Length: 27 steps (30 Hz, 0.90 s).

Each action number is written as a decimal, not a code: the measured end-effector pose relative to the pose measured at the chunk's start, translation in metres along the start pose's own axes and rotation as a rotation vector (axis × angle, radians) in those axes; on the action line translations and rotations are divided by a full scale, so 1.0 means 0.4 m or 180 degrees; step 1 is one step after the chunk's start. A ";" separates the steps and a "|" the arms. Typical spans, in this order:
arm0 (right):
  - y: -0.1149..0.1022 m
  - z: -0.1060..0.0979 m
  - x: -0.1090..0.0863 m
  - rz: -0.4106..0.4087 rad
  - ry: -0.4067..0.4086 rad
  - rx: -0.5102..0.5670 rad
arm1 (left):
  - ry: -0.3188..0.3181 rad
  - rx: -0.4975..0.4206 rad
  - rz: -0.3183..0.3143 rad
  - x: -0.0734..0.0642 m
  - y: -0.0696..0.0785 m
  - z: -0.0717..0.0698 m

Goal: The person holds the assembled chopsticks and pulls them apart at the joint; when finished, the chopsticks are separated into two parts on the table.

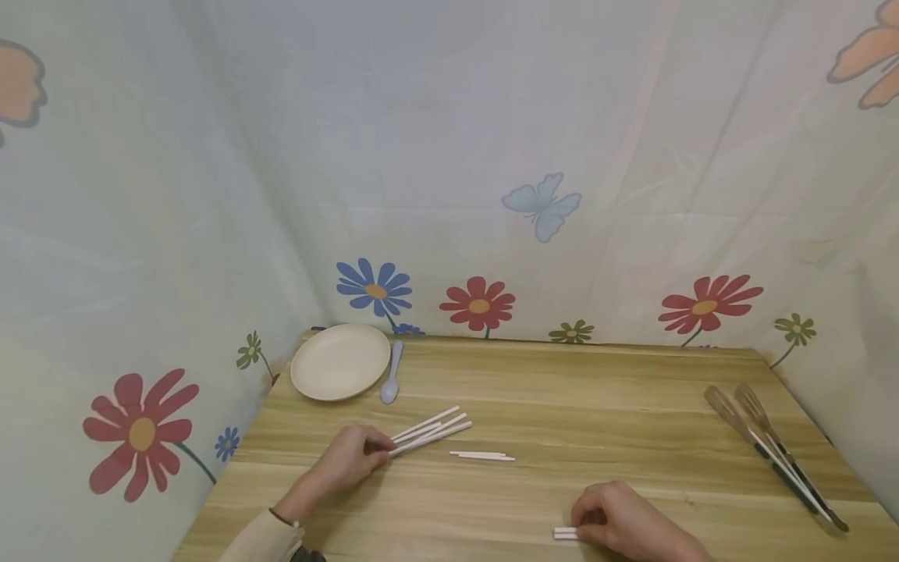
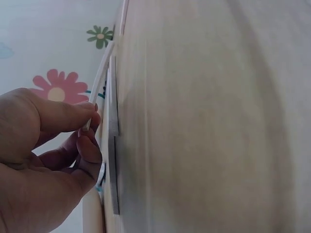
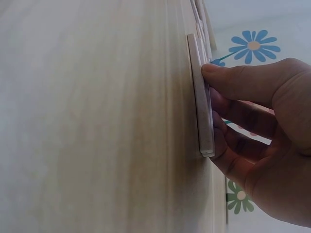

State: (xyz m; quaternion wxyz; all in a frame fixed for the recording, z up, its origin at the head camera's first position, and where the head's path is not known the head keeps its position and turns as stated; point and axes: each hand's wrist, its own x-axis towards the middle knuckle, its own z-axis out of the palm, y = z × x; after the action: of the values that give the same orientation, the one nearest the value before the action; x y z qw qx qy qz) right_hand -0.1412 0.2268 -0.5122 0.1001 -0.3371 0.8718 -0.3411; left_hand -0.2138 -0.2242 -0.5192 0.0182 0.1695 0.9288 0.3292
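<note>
My left hand [image 1: 351, 453] is over the left half of the table, its thumb and fingers pinching the near end of a slim white stick [image 2: 100, 77]. Several long white sticks [image 1: 430, 432] fan out from those fingertips toward the right. Below and right of them lies a small bunch of thinner, shorter white sticks [image 1: 481, 456] on the wood. Near the front edge, my right hand [image 1: 625, 521] holds a pair of white sticks [image 3: 201, 107] between thumb and fingers, low against the tabletop. Their left ends stick out past the fingertips in the head view.
A round cream plate [image 1: 340, 363] sits at the table's back left corner, with a grey-blue spoon [image 1: 392, 378] beside it. Two long-handled tongs [image 1: 779, 453] lie at the right edge. A flower-printed curtain [image 1: 449, 195] encloses the wooden table [image 1: 597, 414] behind and at the sides.
</note>
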 end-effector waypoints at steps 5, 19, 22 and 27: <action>0.001 0.000 0.002 -0.0036 0.0007 0.0003 | -0.0012 0.0011 -0.0067 0.005 0.009 -0.012; -0.001 -0.007 0.005 -0.0062 -0.0066 -0.0027 | 0.0096 -0.0032 0.0066 0.007 0.031 -0.025; -0.003 -0.009 0.004 -0.0198 0.0033 -0.0159 | 0.0090 -0.0032 0.0098 0.008 0.040 -0.029; -0.004 -0.012 0.008 -0.0331 0.0230 -0.0279 | 0.0111 0.0011 0.0184 0.012 0.049 -0.029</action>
State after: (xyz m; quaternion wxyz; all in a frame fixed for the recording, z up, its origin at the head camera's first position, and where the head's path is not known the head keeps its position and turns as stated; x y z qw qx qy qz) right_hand -0.1446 0.2263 -0.5074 0.0358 -0.3734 0.8702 -0.3193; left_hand -0.2140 -0.2154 -0.4979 -0.0078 0.1906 0.9242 0.3308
